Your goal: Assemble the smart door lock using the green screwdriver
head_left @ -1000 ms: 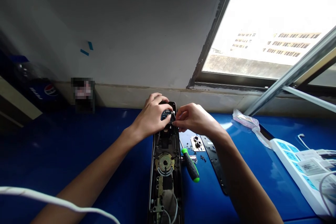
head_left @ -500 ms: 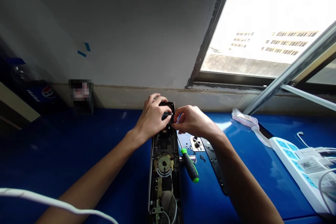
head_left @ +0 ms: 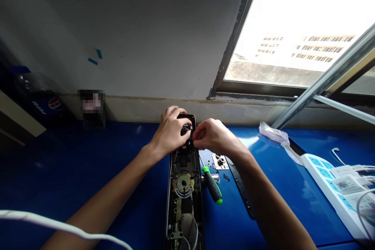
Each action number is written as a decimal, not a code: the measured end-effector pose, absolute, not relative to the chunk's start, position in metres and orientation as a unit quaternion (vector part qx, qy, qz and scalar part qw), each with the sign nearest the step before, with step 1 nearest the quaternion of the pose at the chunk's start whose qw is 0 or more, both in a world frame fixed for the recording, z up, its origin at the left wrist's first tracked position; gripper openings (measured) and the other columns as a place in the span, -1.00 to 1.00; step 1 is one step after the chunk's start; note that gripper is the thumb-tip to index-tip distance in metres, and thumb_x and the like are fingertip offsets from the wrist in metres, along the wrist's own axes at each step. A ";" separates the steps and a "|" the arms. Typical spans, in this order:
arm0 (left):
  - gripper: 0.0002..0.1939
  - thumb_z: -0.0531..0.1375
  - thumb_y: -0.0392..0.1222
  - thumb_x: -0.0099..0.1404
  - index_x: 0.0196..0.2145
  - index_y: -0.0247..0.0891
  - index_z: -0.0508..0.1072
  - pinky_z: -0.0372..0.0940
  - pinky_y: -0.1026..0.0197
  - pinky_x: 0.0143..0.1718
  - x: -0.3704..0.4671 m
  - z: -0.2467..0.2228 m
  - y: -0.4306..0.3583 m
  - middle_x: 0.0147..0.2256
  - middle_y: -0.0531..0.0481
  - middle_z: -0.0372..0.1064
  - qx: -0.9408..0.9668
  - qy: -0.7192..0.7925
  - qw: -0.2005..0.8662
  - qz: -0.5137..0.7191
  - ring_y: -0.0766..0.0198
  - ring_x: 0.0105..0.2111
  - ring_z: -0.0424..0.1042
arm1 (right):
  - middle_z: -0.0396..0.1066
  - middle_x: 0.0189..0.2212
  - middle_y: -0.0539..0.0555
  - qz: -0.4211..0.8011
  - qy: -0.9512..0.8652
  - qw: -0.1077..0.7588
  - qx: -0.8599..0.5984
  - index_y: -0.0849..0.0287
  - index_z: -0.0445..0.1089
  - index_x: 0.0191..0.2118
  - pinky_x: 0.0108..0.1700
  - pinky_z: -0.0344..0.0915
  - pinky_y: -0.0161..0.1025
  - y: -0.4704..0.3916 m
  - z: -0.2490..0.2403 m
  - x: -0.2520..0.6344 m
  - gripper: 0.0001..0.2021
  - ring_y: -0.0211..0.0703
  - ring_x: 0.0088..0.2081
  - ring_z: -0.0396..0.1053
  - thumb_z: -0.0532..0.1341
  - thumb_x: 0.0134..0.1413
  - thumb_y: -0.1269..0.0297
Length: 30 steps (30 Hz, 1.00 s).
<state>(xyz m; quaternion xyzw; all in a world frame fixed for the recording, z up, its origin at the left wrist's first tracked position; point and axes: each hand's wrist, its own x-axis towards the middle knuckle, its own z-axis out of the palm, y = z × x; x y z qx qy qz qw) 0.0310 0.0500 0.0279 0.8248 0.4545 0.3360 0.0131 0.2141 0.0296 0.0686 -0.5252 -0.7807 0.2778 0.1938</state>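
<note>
An opened electronic door lock (head_left: 181, 164) lies lengthwise in front of me, its long black housing showing a round metal mechanism, brackets and white wires. My left hand (head_left: 171, 131) is closed round the far end of the lock, the thumb and forefinger curled over its inner parts. At the right edge of that end, my right hand (head_left: 209, 134) is closed in a pinch; whatever is between its fingertips is too small to make out. Just right of the housing lies a screwdriver (head_left: 213, 187) with a green and black handle, its tip pointing away from me.
Small black screws (head_left: 226, 177), a square metal plate (head_left: 220, 161) and a long black plate (head_left: 238, 187) lie right of the lock. A white power strip (head_left: 325, 195) with plugs is at far right. A white cable (head_left: 58, 224) crosses the lower left. A Pepsi bottle (head_left: 43, 99) stands at left.
My right hand has drawn slightly back from the inside of the lock, and its fingers are closer together. The left hand stays on the far end.
</note>
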 end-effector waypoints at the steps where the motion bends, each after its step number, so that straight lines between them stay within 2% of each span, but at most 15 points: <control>1: -0.83 0.30 -0.27 0.27 -0.19 -0.18 0.66 0.26 -0.24 0.29 0.031 0.028 0.050 0.11 -0.17 0.39 0.826 0.453 0.017 0.336 -0.15 0.27 0.19 | 0.54 -0.58 -0.01 0.279 -0.781 0.193 -0.524 0.18 0.57 -0.46 -0.58 0.24 -0.37 0.030 0.068 0.214 -0.85 -0.27 -0.55 0.41 0.23 -0.21 0.45; 10: -0.82 0.29 -0.28 0.27 -0.19 -0.20 0.67 0.28 -0.17 0.29 0.029 0.030 0.051 0.12 -0.19 0.38 0.830 0.448 0.035 0.330 -0.12 0.26 0.23 | 0.54 -0.60 -0.01 0.311 -0.780 0.192 -0.508 0.17 0.60 -0.47 -0.50 0.29 -0.38 0.033 0.071 0.218 -0.85 -0.28 -0.52 0.45 0.25 -0.18 0.44; 20: -0.82 0.30 -0.27 0.26 -0.18 -0.19 0.65 0.30 -0.17 0.27 0.030 0.025 0.054 0.11 -0.18 0.37 0.826 0.450 0.033 0.339 -0.10 0.23 0.26 | 0.56 -0.56 -0.01 0.315 -0.782 0.200 -0.499 0.17 0.57 -0.45 -0.46 0.32 -0.36 0.033 0.069 0.218 -0.86 -0.25 -0.49 0.49 0.24 -0.15 0.44; 26: -0.81 0.26 -0.30 0.29 -0.16 -0.20 0.64 0.33 -0.15 0.25 0.030 0.022 0.056 0.10 -0.18 0.32 0.828 0.438 0.045 0.347 -0.06 0.18 0.31 | 0.52 -0.58 -0.03 0.286 -0.777 0.216 -0.518 0.14 0.41 -0.46 -0.48 0.26 -0.35 0.037 0.064 0.221 -0.94 -0.26 -0.52 0.44 0.28 -0.16 0.41; 30: -0.80 0.25 -0.31 0.30 -0.15 -0.25 0.63 0.35 -0.12 0.24 0.029 0.022 0.056 0.08 -0.21 0.29 0.830 0.432 0.064 0.347 -0.04 0.15 0.36 | 0.52 -0.58 0.00 0.279 -0.771 0.222 -0.529 0.12 0.34 -0.47 -0.48 0.26 -0.33 0.041 0.062 0.223 -0.92 -0.23 -0.52 0.46 0.26 -0.06 0.32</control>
